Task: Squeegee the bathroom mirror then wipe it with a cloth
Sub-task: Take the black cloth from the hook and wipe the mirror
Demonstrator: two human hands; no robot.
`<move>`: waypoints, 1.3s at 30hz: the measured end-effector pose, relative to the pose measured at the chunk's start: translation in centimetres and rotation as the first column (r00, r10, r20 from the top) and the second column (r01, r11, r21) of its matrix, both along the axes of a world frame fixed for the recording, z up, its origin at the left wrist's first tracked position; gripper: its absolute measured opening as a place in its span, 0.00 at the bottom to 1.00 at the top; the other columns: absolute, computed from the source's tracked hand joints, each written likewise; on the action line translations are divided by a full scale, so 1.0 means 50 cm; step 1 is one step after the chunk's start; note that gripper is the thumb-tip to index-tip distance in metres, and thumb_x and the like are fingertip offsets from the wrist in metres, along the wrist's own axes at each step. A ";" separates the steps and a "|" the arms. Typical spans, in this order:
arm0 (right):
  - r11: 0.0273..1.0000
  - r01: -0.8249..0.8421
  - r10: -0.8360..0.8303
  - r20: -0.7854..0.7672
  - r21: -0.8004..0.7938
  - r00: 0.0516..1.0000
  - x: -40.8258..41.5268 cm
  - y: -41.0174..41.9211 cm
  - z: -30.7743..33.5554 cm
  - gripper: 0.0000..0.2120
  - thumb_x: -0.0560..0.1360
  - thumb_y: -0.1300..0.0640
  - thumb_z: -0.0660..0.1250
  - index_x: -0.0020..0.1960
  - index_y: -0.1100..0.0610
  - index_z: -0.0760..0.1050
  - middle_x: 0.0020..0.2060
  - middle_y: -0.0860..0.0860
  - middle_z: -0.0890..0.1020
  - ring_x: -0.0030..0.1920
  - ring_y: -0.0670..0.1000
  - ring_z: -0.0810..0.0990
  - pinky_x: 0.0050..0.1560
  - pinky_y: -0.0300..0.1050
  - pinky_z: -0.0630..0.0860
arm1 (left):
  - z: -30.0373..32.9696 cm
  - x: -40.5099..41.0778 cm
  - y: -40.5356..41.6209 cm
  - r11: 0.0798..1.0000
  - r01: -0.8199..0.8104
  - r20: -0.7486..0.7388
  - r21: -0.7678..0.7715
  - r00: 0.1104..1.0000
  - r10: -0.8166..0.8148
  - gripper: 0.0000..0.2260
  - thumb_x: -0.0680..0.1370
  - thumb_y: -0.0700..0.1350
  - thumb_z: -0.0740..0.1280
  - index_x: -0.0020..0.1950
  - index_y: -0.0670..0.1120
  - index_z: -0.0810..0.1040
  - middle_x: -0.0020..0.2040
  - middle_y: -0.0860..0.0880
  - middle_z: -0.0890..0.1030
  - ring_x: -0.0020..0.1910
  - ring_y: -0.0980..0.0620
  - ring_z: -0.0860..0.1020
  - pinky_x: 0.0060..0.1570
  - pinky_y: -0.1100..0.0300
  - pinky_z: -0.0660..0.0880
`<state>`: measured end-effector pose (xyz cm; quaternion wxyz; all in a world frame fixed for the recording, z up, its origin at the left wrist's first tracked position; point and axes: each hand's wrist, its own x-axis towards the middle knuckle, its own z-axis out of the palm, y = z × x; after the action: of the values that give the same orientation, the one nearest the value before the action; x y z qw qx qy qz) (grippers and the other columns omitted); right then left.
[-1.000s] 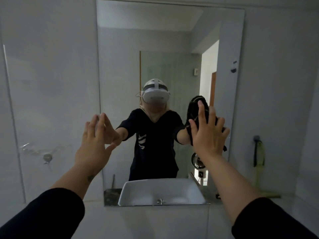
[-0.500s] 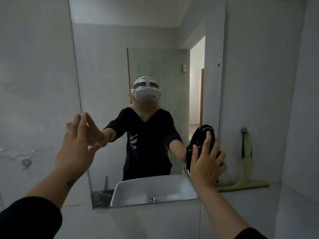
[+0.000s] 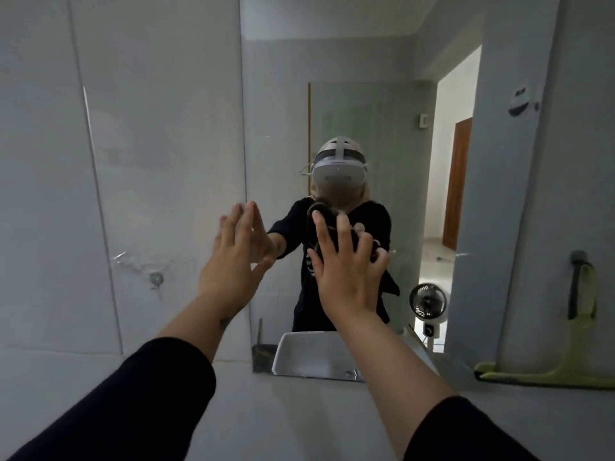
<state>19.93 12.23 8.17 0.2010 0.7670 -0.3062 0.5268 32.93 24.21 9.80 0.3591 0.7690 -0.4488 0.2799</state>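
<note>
The bathroom mirror [image 3: 283, 128] hangs on the tiled wall straight ahead. My right hand [image 3: 346, 271] presses a black cloth [image 3: 324, 211] flat against the lower middle of the glass, fingers spread over it. Resting against the mirror's left edge is my left hand [image 3: 233, 261], open and flat, holding nothing. The green squeegee [image 3: 565, 374] stands on the ledge at the right, its handle leaning on the wall, apart from both hands.
A tiled ledge [image 3: 299, 410] runs below the mirror. On the left wall tile sits a small round fitting [image 3: 155, 279] with glue marks. The glass reflects a white sink [image 3: 309, 354], a small fan [image 3: 427, 301] and an open doorway.
My right hand has slid the cloth from the mirror's lower right corner up and left to the middle. My left hand stays at the left edge.
</note>
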 end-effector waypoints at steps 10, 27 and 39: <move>0.978 -0.095 0.035 -0.305 -0.185 0.952 0.130 0.094 -0.087 0.43 0.68 0.45 0.70 0.76 0.46 0.50 0.68 0.54 0.62 0.58 0.61 0.67 0.53 0.61 0.68 | -0.125 0.050 0.092 0.999 -0.003 -0.048 0.040 0.999 0.005 0.42 0.76 0.48 0.68 0.76 0.55 0.38 0.79 0.54 0.46 0.76 0.50 0.54 0.69 0.47 0.66; 0.997 0.028 -0.041 -0.204 -0.066 0.978 -0.044 -0.038 -0.190 0.30 0.75 0.42 0.59 0.74 0.43 0.54 0.66 0.56 0.61 0.61 0.59 0.66 0.50 0.60 0.71 | -0.204 -0.024 0.013 0.990 -0.059 -0.138 0.126 0.988 0.076 0.46 0.75 0.50 0.69 0.76 0.55 0.34 0.79 0.50 0.39 0.78 0.45 0.44 0.72 0.41 0.59; 0.972 0.136 -0.139 0.002 0.190 0.990 -0.202 -0.132 -0.184 0.29 0.76 0.43 0.57 0.74 0.47 0.53 0.63 0.57 0.61 0.52 0.63 0.71 0.47 0.60 0.71 | -0.215 -0.042 -0.013 0.988 -0.131 -0.181 0.077 0.973 0.143 0.46 0.76 0.50 0.68 0.76 0.54 0.32 0.78 0.53 0.36 0.77 0.49 0.39 0.66 0.43 0.67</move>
<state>9.84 5.65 -1.03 0.1609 0.7554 -0.4088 0.4861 30.81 23.55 -0.97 0.3543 0.8320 -0.3680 0.2166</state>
